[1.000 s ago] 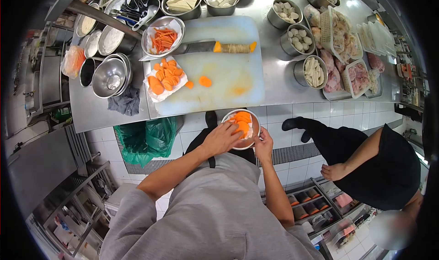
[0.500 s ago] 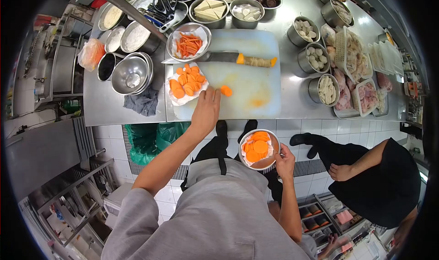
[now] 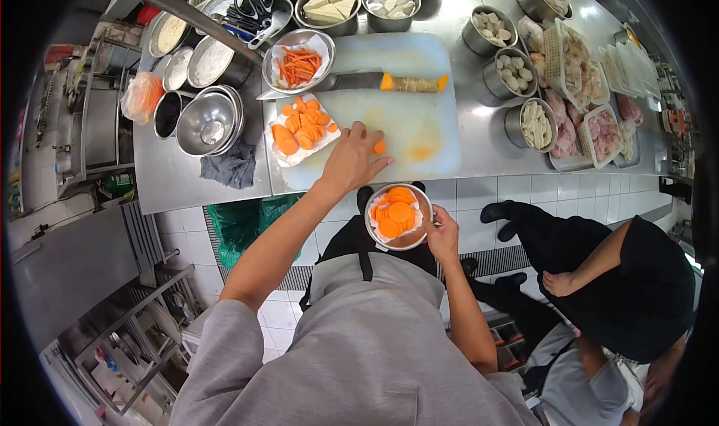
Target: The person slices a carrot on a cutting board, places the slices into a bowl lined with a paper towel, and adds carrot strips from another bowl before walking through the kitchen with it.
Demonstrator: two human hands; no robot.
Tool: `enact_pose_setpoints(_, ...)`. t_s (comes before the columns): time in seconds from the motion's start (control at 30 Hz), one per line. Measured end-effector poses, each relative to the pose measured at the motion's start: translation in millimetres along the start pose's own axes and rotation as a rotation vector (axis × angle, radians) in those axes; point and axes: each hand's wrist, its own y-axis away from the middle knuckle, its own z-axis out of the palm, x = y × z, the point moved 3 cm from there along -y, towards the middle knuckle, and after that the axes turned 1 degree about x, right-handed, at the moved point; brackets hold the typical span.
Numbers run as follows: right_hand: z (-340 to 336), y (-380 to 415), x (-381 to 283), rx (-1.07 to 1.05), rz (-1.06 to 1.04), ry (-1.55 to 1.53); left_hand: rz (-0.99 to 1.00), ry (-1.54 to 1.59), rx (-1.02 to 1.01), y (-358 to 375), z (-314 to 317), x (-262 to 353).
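Note:
My left hand (image 3: 354, 156) is over the cutting board (image 3: 419, 119), its fingers apart, beside a single carrot slice (image 3: 380, 147). To its left, a pile of carrot slices (image 3: 302, 123) lies on white paper. My right hand (image 3: 442, 235) grips the rim of a metal bowl (image 3: 414, 239) below the counter's front edge; more carrot slices (image 3: 398, 215) rest on paper inside it. A bowl of carrot strips (image 3: 299, 65) stands at the board's upper left. Next to that bowl, a knife (image 3: 416, 84) lies across the board with its handle to the right.
Metal containers of pale food (image 3: 537, 124) and trays of raw meat (image 3: 601, 135) stand at the right. Stacked bowls (image 3: 210, 123) and a dark cloth (image 3: 230, 165) are at the left. Two other people (image 3: 636, 291) (image 3: 577, 381) are at the lower right.
My left hand has moved right, away from the paper, and its fingers have spread near the single slice. The bowl in my right hand has moved up and left. A second person shows more at lower right.

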Motion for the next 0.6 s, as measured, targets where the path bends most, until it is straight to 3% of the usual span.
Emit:
enact_pose_setpoints(0.2,18,4,-5,0.027,-0.029,0.021,0.057,0.039,-0.004,6,14,6)
enact_pose_setpoints(0.37,25,4,-3,0.003,-0.020,-0.003,0.108,0.101,-0.269,58,30,34)
enact_pose_setpoints(0.53,25,2,12,0.011,-0.029,-0.014,0.151,0.290,-0.214,108,50,35)
enact_pose_setpoints(0.6,19,2,16,0.007,-0.049,-0.035,-0.214,0.510,-0.062,117,42,23)
